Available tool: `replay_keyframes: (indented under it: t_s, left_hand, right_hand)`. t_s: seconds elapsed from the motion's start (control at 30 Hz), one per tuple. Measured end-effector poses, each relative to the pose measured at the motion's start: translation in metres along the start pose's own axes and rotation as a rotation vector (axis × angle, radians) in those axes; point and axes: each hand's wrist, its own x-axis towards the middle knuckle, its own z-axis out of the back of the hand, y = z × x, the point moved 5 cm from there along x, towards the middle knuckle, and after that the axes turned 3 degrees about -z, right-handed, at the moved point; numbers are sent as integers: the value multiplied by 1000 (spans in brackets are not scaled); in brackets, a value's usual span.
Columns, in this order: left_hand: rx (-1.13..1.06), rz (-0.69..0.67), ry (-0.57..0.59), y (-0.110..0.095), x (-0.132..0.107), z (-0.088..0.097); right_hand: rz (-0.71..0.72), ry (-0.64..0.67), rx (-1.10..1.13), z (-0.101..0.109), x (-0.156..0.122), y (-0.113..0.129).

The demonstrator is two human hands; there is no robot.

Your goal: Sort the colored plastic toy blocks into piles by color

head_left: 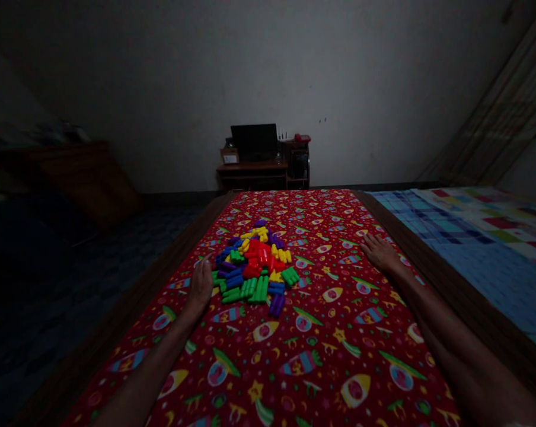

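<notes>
A heap of toy plastic blocks (259, 286) in red, yellow, green, blue and purple lies on a red cloth (290, 379) printed with rockets and stars. Along the heap's left edge rests my left hand (201, 281), its fingers stretched forward and nothing seen in them. Whether it touches the nearest green blocks I cannot tell. Well to the right of the heap, my right hand (379, 254) lies flat on the cloth near its right edge. Its fingers are spread and it holds nothing.
Beyond the cloth's far edge, a small desk (252, 168) carries a dark monitor (254, 142) against the wall. A bed surface with a blue checked cover (455, 249) adjoins on the right. Dark tiled floor (170, 222) and a wooden cabinet (83, 184) lie on the left.
</notes>
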Motion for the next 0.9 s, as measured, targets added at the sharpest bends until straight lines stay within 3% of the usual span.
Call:
replay_keyframes:
  t_s: [0.1, 0.17, 0.27, 0.37, 0.5, 0.6, 0.67, 0.77, 0.83, 0.9]
  left_hand:
    - [40, -44, 22, 3, -1, 0]
    - [138, -125, 92, 5, -4, 5]
    - [391, -159, 307, 19, -11, 16]
    - [536, -94, 451, 34, -16, 32]
    - [569, -123, 466, 36, -19, 42]
    - [569, -129, 447, 35, -19, 41]
    - [561, -123, 431, 34, -19, 41]
    - [559, -110, 426, 35, -18, 41]
    - [572, -107, 437, 35, -17, 41]
    - [586, -109, 460, 36, -17, 40]
  right_hand:
    - [-127, -37, -16, 6, -15, -3]
    - [-51, -80, -14, 6, -30, 17]
    - [169, -106, -7, -4, -53, 39]
    - [178, -108, -44, -15, -66, 15]
    - [18, -151, -63, -7, -72, -20]
    - [-46, -284, -10, 17, -86, 6]
    - [70, -343, 36, 28, -102, 45]
    - [345, -243, 71, 22, -125, 87]
    - [401, -195, 54, 10, -134, 79]
    - [372, -190, 11, -1, -136, 45]
